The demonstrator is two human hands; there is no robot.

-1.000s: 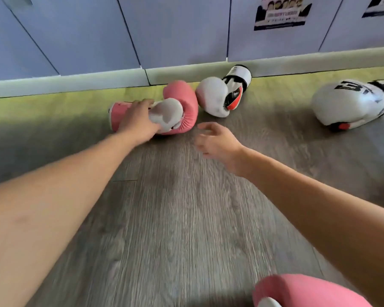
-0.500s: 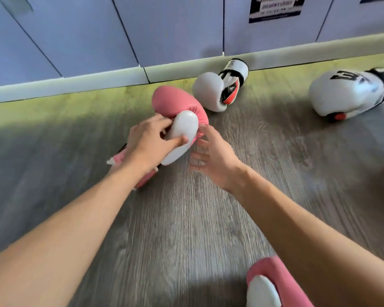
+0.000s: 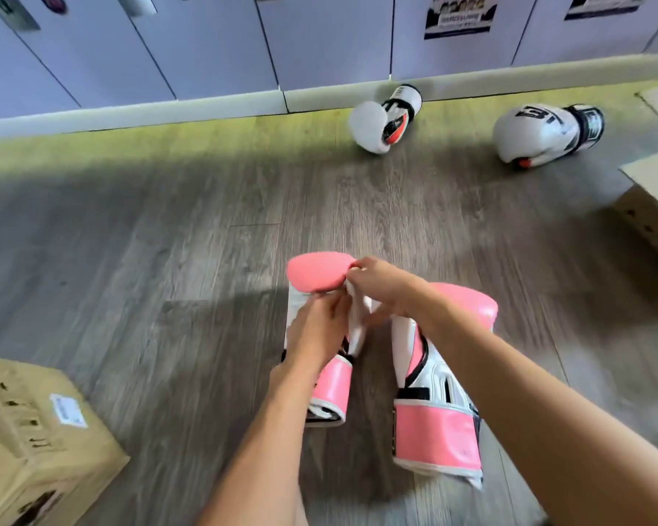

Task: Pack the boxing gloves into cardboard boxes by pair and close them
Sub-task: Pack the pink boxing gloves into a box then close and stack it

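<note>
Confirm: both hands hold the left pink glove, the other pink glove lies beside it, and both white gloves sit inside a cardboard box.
No. The head view shows the left white glove and the right white glove on the floor by the wall. The left hand and right hand hold the left pink glove, the other pink glove beside it.

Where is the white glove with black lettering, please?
Head view, upper right: the lettered white glove lies on the floor between the other white glove and a cardboard box.
</note>
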